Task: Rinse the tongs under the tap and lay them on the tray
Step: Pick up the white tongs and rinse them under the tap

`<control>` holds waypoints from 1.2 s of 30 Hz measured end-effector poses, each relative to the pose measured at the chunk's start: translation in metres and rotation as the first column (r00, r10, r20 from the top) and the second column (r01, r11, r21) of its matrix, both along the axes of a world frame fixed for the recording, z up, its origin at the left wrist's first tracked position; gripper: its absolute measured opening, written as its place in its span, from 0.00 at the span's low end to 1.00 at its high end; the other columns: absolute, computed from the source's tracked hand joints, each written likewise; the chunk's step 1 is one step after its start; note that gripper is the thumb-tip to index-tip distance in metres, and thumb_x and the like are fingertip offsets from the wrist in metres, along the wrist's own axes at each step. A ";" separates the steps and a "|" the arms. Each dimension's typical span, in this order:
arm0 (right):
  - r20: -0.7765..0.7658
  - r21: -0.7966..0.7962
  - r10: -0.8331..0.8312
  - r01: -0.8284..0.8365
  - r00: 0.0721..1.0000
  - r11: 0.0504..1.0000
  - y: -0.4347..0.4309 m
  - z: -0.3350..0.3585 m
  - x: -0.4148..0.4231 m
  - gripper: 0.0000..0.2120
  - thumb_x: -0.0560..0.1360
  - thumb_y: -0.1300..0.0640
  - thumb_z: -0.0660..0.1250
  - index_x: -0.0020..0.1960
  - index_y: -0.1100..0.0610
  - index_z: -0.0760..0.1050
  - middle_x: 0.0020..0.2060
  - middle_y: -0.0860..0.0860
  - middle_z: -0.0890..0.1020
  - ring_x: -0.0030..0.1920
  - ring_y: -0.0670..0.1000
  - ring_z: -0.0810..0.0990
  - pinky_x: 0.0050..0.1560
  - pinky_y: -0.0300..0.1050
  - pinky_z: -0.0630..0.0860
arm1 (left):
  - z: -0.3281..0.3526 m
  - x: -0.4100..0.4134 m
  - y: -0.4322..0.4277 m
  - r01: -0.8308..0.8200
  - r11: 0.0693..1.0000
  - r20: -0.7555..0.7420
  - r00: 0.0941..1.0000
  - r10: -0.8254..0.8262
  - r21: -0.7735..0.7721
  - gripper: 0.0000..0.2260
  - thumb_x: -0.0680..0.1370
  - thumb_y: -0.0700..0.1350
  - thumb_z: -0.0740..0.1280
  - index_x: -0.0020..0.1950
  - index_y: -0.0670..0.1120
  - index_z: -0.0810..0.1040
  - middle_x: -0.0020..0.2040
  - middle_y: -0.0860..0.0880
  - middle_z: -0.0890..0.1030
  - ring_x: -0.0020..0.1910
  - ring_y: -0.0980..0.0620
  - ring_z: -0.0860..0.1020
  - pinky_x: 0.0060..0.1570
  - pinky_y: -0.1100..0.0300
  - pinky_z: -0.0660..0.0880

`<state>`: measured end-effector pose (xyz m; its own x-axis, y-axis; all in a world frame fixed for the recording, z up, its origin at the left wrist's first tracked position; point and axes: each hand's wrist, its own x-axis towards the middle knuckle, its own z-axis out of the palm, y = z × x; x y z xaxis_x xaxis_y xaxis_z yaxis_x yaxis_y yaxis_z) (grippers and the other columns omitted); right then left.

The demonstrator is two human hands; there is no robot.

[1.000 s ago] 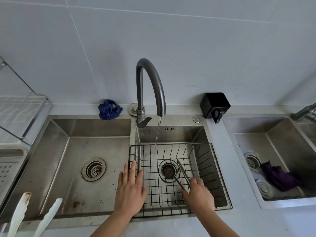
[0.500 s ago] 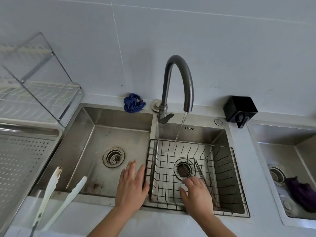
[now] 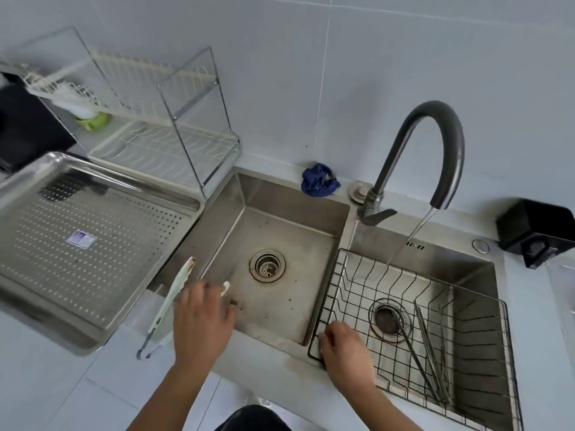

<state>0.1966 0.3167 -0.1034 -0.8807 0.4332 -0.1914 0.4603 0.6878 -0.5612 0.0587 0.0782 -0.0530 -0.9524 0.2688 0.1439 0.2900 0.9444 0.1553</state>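
White tongs [image 3: 174, 301] lie on the counter [image 3: 102, 387] edge beside the tray [image 3: 93, 334], tips reaching over the left sink [image 3: 280, 231]. Left hand [image 3: 200, 321] hovers over one arm of them, fingers spread, gripping nothing; right hand [image 3: 345, 353] rests loosely curled on the near corner of the wire basket [image 3: 485, 362], holding nothing. Tap [image 3: 435, 144] runs water into the basket, where metal tongs [image 3: 426, 346] lie.

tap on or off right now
On: a thin stream of water runs from the tap spout into the wire basket in the right basin.
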 end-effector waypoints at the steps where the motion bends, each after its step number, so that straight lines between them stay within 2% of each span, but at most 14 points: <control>1: 0.012 -0.017 -0.014 0.014 1.000 1.000 -0.001 -0.001 0.000 0.09 0.82 0.48 0.62 0.45 0.50 0.70 0.41 0.45 0.75 0.44 0.50 0.72 0.39 0.45 0.66 | -0.001 -0.001 -0.013 -0.040 0.999 -0.002 0.999 0.040 0.002 0.19 0.66 0.45 0.79 0.54 0.43 0.81 0.54 0.39 0.78 0.53 0.38 0.75 0.48 0.43 0.73; 6: 0.016 -0.057 -0.018 0.018 1.000 0.998 -0.002 -0.005 0.000 0.09 0.82 0.49 0.62 0.44 0.50 0.70 0.40 0.45 0.76 0.43 0.50 0.74 0.39 0.46 0.67 | -0.007 -0.007 -0.054 -0.161 0.986 0.118 0.979 0.166 -0.049 0.32 0.61 0.51 0.83 0.61 0.39 0.79 0.62 0.32 0.74 0.61 0.30 0.72 0.55 0.34 0.72; 10: 0.014 -0.095 -0.027 0.028 1.000 0.995 -0.002 -0.005 -0.001 0.10 0.82 0.49 0.62 0.43 0.50 0.71 0.39 0.45 0.76 0.43 0.51 0.76 0.41 0.48 0.71 | -0.012 -0.014 -0.060 -0.164 0.984 0.190 0.966 0.174 -0.069 0.34 0.64 0.54 0.81 0.64 0.39 0.78 0.65 0.29 0.72 0.63 0.28 0.72 0.56 0.33 0.73; 14: 0.012 -0.112 -0.046 0.047 0.999 0.993 -0.002 -0.005 0.001 0.11 0.82 0.49 0.63 0.42 0.50 0.72 0.39 0.45 0.77 0.43 0.50 0.76 0.42 0.49 0.74 | -0.017 -0.017 -0.062 -0.173 0.981 0.242 0.952 0.190 -0.090 0.29 0.67 0.53 0.79 0.62 0.39 0.78 0.66 0.30 0.72 0.59 0.30 0.74 0.51 0.38 0.76; 19: 0.045 -0.128 -0.077 0.082 0.996 0.988 -0.002 -0.006 0.000 0.12 0.81 0.47 0.63 0.40 0.47 0.70 0.39 0.45 0.77 0.43 0.48 0.76 0.39 0.45 0.70 | -0.021 -0.017 -0.061 -0.129 0.988 0.219 0.965 0.146 -0.090 0.18 0.66 0.46 0.80 0.51 0.40 0.81 0.59 0.32 0.77 0.49 0.33 0.78 0.41 0.43 0.78; 25: 0.054 -0.119 -0.081 0.087 0.995 0.989 -0.003 -0.007 0.000 0.12 0.81 0.46 0.63 0.39 0.46 0.69 0.38 0.45 0.77 0.42 0.47 0.76 0.38 0.45 0.70 | -0.023 -0.016 -0.060 -0.153 0.987 0.190 0.969 0.159 -0.049 0.12 0.67 0.44 0.79 0.47 0.43 0.84 0.61 0.35 0.76 0.51 0.36 0.76 0.45 0.41 0.76; 29: 0.051 -0.113 -0.070 0.076 0.996 0.991 -0.002 -0.007 -0.001 0.12 0.81 0.46 0.63 0.40 0.48 0.71 0.39 0.46 0.77 0.43 0.48 0.76 0.41 0.46 0.71 | -0.017 -0.016 -0.059 -0.147 0.989 0.175 0.973 0.149 -0.028 0.09 0.68 0.44 0.80 0.46 0.44 0.87 0.58 0.36 0.77 0.50 0.37 0.76 0.44 0.42 0.76; 33: 0.057 -0.099 -0.066 0.072 0.996 0.993 -0.002 -0.009 -0.001 0.12 0.81 0.45 0.63 0.41 0.49 0.73 0.38 0.46 0.77 0.42 0.47 0.76 0.39 0.44 0.71 | 0.004 -0.016 -0.042 -0.095 0.992 0.121 0.989 0.084 0.087 0.07 0.66 0.42 0.81 0.40 0.44 0.85 0.55 0.37 0.78 0.49 0.37 0.77 0.40 0.44 0.77; 36: 0.084 -0.130 -0.071 0.081 0.994 0.988 -0.002 -0.007 -0.002 0.10 0.80 0.45 0.64 0.42 0.47 0.73 0.39 0.45 0.78 0.42 0.44 0.76 0.37 0.40 0.69 | 0.023 -0.011 -0.013 -0.022 0.965 0.077 0.997 0.002 0.261 0.07 0.66 0.41 0.81 0.39 0.45 0.85 0.57 0.39 0.77 0.51 0.38 0.77 0.40 0.46 0.79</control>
<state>0.1947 0.3150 -0.1108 -0.8261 0.4642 -0.3196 0.5549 0.5710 -0.6050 0.0475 0.0652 -0.0298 -0.9661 0.2200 0.1350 0.2568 0.8711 0.4186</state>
